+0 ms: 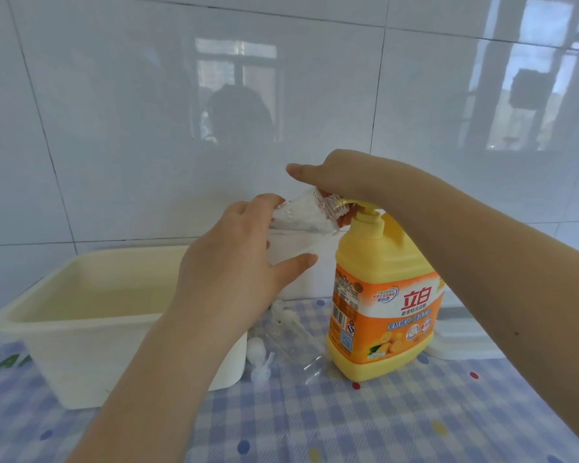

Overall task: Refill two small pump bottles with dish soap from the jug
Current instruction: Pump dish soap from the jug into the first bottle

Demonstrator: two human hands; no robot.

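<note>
Here the left hand (234,262) grips a clear small bottle (301,213), tipped with its open neck at the spout of the yellow jug (381,302). The right hand (335,175) lies flat on the jug's pump, hiding most of it. Below the left hand a second bottle (291,342) lies blurred beside loose pump heads (259,359).

Front of the checked tablecloth (365,426) lies bare — open approach. Cream tub (91,315) blocks the left; yellow jug (381,295) stands centre-right. The narrow gap between them holds a clear bottle (295,342) and pump heads (259,359).
</note>
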